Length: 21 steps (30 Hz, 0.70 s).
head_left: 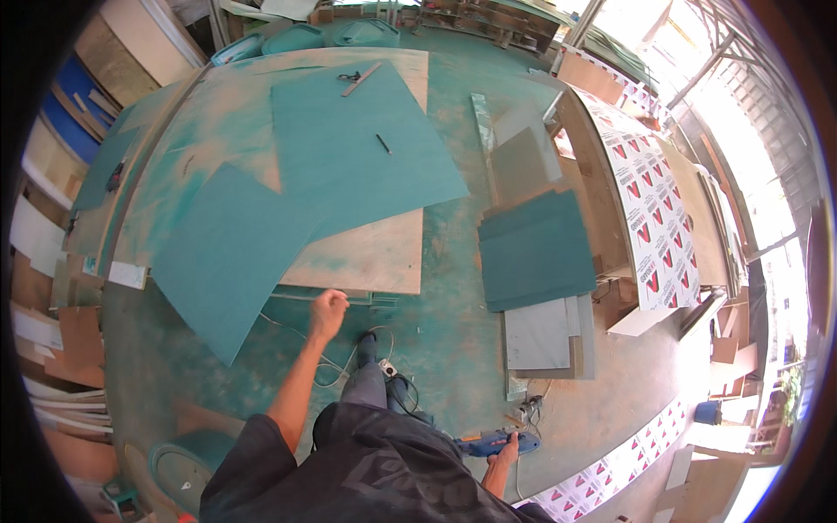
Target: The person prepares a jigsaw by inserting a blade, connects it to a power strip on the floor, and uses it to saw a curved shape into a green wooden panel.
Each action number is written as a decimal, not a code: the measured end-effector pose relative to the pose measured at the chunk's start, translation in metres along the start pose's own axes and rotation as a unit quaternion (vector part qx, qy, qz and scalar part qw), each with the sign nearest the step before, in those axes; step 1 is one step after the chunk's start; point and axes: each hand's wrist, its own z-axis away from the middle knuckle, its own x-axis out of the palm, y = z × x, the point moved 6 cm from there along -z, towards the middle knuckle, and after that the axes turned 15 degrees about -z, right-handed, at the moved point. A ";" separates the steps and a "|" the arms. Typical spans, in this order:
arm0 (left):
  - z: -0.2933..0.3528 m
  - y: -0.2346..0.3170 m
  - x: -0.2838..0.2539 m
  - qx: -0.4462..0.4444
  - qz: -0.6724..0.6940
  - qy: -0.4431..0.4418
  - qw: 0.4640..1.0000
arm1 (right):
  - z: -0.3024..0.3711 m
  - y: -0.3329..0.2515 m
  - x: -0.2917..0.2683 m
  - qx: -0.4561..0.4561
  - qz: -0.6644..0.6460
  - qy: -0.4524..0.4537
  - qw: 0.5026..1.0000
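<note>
Right hand (505,451) is wrapped around a blue power tool (479,444), held low at the person's right side, well apart from the bench (370,261); left hand (330,312) is by the bench's near edge with its fingers loosely curled, can't tell if the tips meet or if there's something small in there. The 2 green sheets are on the bench; the front sheet (231,253) pokes a corner past the near edge, the back sheet (366,166) hangs past the right side.

If that tool's going on a sheet, imo get the panel well supported first, since overhanging corners would probably chatter; flat left palm on it, well away from the business end; dark pen (384,144) and thin strip (360,80) off the back sheet; also mind the cable (324,370) looping by your feet, that's an easy snag.
</note>
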 end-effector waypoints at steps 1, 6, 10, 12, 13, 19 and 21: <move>-0.020 0.003 -0.005 0.012 -0.056 0.008 0.998 | 0.002 -0.002 0.001 0.007 0.001 0.013 1.000; -0.113 0.044 0.006 0.115 -0.274 0.053 0.953 | 0.032 -0.018 0.031 0.000 -0.037 0.026 0.999; -0.190 0.058 0.053 0.167 -0.373 0.065 0.911 | 0.035 -0.002 0.060 0.000 -0.022 -0.014 1.000; -0.216 0.054 0.067 0.174 -0.382 0.033 0.907 | 0.043 0.009 0.075 -0.011 -0.005 -0.027 1.000; -0.224 0.053 0.073 0.185 -0.377 0.007 0.908 | 0.048 0.014 0.083 -0.014 -0.015 -0.011 1.000; -0.252 0.050 0.075 0.218 -0.341 0.024 0.914 | 0.071 0.033 0.139 0.033 -0.141 0.053 0.988; -0.265 0.058 0.082 0.208 -0.337 0.029 0.918 | 0.075 0.037 0.159 0.034 -0.128 0.049 0.990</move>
